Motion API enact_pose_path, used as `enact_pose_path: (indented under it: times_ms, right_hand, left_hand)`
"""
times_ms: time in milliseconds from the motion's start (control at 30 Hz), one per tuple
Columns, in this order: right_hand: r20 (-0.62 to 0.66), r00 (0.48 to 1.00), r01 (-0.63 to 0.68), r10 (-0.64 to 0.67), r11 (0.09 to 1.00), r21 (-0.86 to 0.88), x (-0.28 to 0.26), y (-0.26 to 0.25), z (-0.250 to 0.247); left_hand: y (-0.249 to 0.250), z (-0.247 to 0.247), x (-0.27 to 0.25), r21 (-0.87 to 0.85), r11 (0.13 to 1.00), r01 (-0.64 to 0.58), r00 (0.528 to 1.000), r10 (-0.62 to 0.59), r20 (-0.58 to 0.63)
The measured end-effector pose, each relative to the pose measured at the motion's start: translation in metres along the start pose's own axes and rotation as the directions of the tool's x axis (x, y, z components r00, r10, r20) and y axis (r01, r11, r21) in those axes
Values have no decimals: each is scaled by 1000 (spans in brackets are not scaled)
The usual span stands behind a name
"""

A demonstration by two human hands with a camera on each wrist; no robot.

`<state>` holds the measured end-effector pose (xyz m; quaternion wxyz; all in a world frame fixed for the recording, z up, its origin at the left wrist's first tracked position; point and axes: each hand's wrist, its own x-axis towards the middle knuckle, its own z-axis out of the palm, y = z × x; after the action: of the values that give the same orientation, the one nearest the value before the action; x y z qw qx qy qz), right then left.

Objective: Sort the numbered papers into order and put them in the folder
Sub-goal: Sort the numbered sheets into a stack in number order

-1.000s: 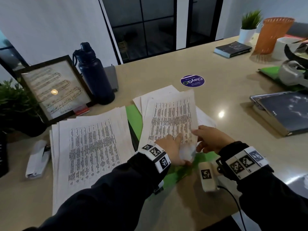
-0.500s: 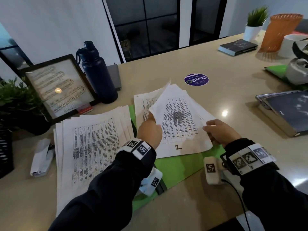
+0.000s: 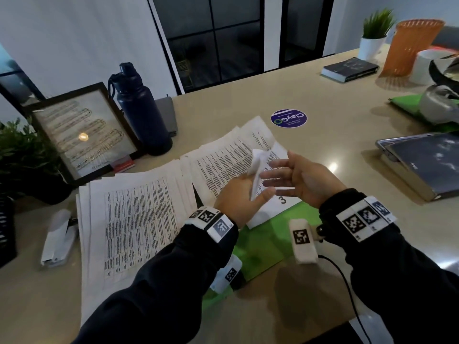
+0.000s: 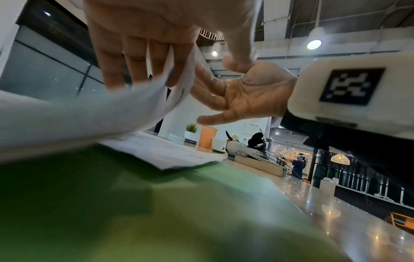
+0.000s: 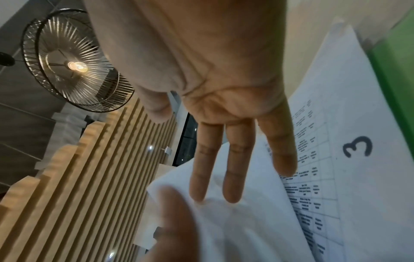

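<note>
Sorting continues: the left hand (image 3: 239, 194) pinches a lifted sheet (image 3: 257, 170); the right hand (image 3: 300, 178) hovers relaxed. Next, lay it at nine o'clock.

The left hand's grip (image 3: 244, 194) holds a lifted sheet (image 3: 257, 170). Just right of the grip hovers the right hand (image 3: 301, 180). Beneath it lies the page marked 3 (image 3: 280, 202), on the folder (image 3: 268, 242). Left of the grip lies another paper stack (image 3: 134, 219) on the counter (image 3: 335, 100); behind it stands a bottle (image 3: 141, 112).

Dim indoor light; lamp glare on table (image 3: 332, 167); wrist views blurred, perhaps motion; edges bowed.
</note>
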<state>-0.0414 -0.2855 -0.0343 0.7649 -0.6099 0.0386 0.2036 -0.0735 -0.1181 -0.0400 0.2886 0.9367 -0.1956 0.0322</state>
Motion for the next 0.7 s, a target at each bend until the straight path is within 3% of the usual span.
enact_pose_path:
  times_ms: [100, 167, 200, 267, 300, 367, 433, 533, 700]
  right_hand:
    - [58, 998, -19, 19, 1000, -3, 4, 0, -4]
    - [-108, 994, -6, -11, 988, -152, 10, 3, -12]
    - [-234, 970, -15, -69, 941, -338, 15, 4, -21]
    - [-392, 899, -138, -195, 723, -677, 23, 6, -40]
    - [-420, 886, -210, -197, 636, -742, 25, 6, -48]
    - [-437, 889, -291, -138, 567, -771, 25, 5, -58]
    - [-412, 907, -302, -83, 552, -777, 24, 5, -61]
    - [-402, 907, -271, -125, 557, -785, 24, 7, -60]
    - [-429, 892, -259, -142, 618, -742, 26, 12, -57]
  left_hand:
    - [-7, 3, 6, 93, 992, 87, 996, -87, -9]
    - [-15, 2, 10, 128, 982, 137, 989, -128, -77]
    - [-18, 1, 11, 110, 983, 147, 984, -134, -118]
    - [-22, -1, 10, 34, 990, 139, 969, -128, -213]
    - [-22, -3, 9, -3, 990, 142, 954, -137, -267]
    - [-22, -5, 7, -70, 987, 144, 920, -160, -357]
    - [-21, -4, 6, -118, 979, 166, 895, -200, -399]
    - [-13, -4, 6, -171, 969, 180, 886, -235, -400]
    - [-5, -5, 4, -41, 985, 170, 960, -175, -221]
